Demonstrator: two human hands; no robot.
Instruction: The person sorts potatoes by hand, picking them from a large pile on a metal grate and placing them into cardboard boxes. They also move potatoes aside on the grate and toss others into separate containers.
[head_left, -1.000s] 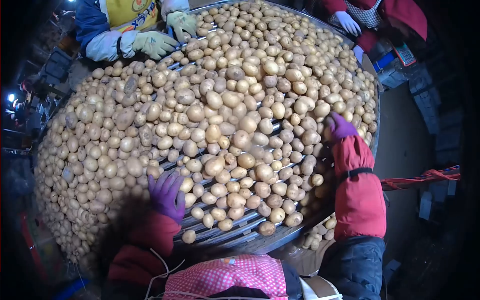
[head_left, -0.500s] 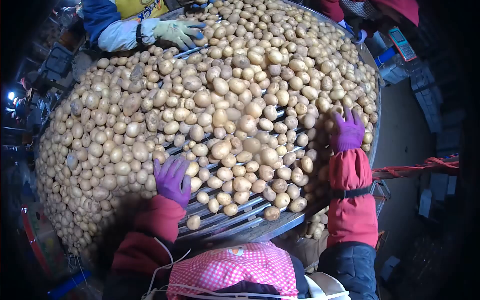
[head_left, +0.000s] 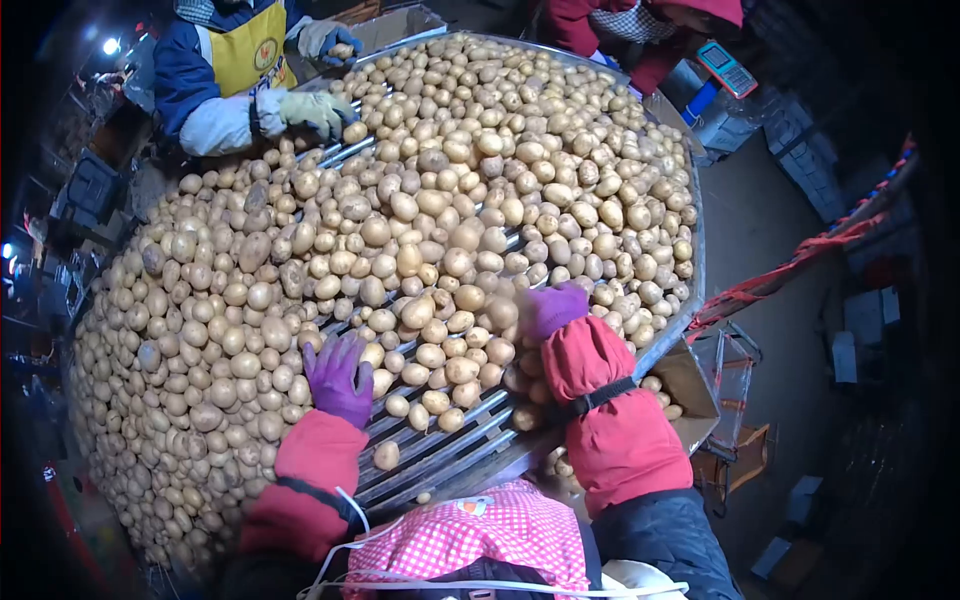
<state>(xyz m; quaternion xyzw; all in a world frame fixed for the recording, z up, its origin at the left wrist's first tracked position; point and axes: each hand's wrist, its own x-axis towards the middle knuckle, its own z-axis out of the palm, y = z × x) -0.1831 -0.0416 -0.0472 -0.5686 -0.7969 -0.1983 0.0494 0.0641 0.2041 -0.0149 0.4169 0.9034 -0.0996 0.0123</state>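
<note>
A broad heap of potatoes [head_left: 360, 225] covers a slatted metal sorting table [head_left: 450, 455]. My left hand [head_left: 340, 380], in a purple glove, rests at the near edge of the heap with its fingers spread, touching potatoes. My right hand [head_left: 555, 308], also in a purple glove, is among the potatoes at the right front. Its fingers are turned away and blurred, so their grip is hidden. Between my hands lies a loose group of potatoes [head_left: 460, 370]. One single potato [head_left: 386, 456] sits apart on the bare slats close to me.
Across the table, a co-worker's gloved hand [head_left: 318, 112] touches a potato, and the other gloved hand [head_left: 328, 42] holds one. Another person in a red sleeve [head_left: 655, 70] stands at the far right. A cardboard box [head_left: 690, 385] with potatoes stands by the right edge, near a red-wrapped bar [head_left: 780, 270].
My right hand has swept left and nearer to me, and potatoes at the right front have shifted with it. My left hand stays spread. The view has turned slightly.
</note>
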